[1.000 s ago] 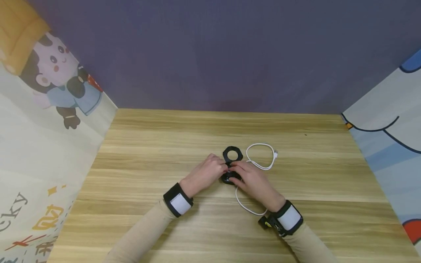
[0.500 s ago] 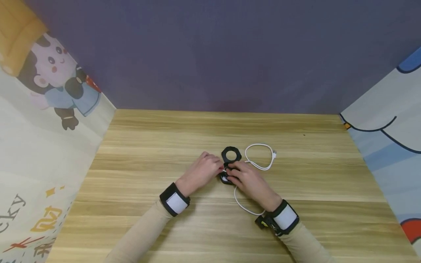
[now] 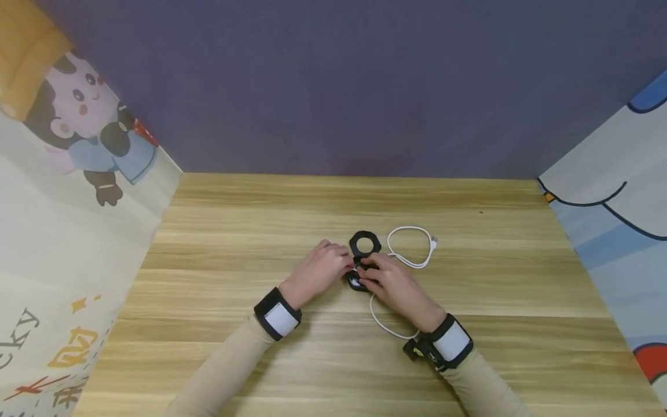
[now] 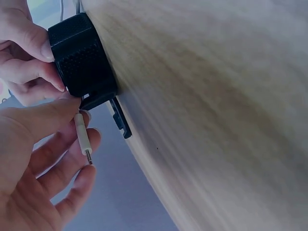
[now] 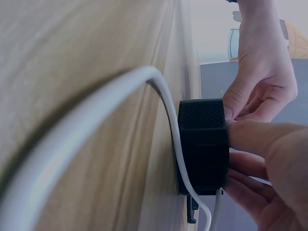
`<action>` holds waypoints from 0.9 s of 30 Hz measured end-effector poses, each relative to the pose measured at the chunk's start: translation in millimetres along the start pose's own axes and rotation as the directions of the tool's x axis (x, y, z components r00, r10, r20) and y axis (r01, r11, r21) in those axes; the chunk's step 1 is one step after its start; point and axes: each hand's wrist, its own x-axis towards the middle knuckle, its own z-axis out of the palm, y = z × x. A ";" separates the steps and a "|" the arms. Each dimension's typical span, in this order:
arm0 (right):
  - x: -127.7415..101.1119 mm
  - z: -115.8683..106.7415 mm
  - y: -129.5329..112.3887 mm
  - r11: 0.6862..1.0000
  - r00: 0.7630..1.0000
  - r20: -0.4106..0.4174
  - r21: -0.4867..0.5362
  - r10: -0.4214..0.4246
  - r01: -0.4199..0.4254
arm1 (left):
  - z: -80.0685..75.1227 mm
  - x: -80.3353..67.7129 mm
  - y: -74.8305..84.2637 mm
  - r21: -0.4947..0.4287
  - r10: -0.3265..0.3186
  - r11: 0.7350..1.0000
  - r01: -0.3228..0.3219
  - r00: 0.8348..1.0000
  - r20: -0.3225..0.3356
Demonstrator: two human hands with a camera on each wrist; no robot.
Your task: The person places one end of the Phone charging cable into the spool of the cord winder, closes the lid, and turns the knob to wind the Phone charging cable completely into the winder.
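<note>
Hands at our small black box (image 3: 358,281), mid-table.
Our left hand (image 3: 319,272) pinches the white cable's plug (image 4: 82,137); our right hand (image 3: 392,284) grips the box on the pale wooden table (image 3: 250,231), purple wall (image 3: 333,87) behind, cartoon panels either side.

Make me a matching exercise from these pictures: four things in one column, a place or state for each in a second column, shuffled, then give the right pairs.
Things
1. white plug
2. black case
3. black ring lid
4. far cable end

Places or states
A. lies untouched on the table, right of the hands
B. pinched in the left hand, tip bare
C. open, lying flat beyond the fingers
D. steadied on the table by the right hand

Pairs: 1-B, 2-D, 3-C, 4-A
</note>
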 end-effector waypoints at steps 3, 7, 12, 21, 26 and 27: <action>0.7 -0.2 -0.2 1.000 1.000 0.002 0.005 0.008 -0.008 | 0.5 -1.0 -2.1 -0.005 0.018 1.000 -0.018 1.000 0.003; 1.0 -0.2 -0.6 1.000 1.000 0.002 0.004 0.015 -0.015 | 0.2 -2.6 -4.9 -0.043 0.035 0.998 -0.034 0.999 0.005; 1.7 -1.1 -1.7 1.000 1.000 -0.005 0.013 0.021 -0.021 | -0.6 -4.3 -7.1 -0.159 0.004 0.987 -0.002 1.000 0.010; 2.1 -2.3 -2.5 0.999 1.000 0.001 0.019 0.029 -0.029 | 0.2 -7.6 -7.2 -0.236 -0.029 0.971 0.035 0.999 0.026; 2.5 -2.9 -2.6 0.999 0.999 0.018 0.031 0.036 -0.037 | 1.8 -8.5 -6.0 -0.235 -0.022 0.972 0.029 0.999 0.034; 2.6 -3.0 -2.6 0.999 0.999 0.022 0.033 0.038 -0.038 | 2.5 -8.8 -5.7 -0.230 -0.015 0.973 0.023 0.999 0.037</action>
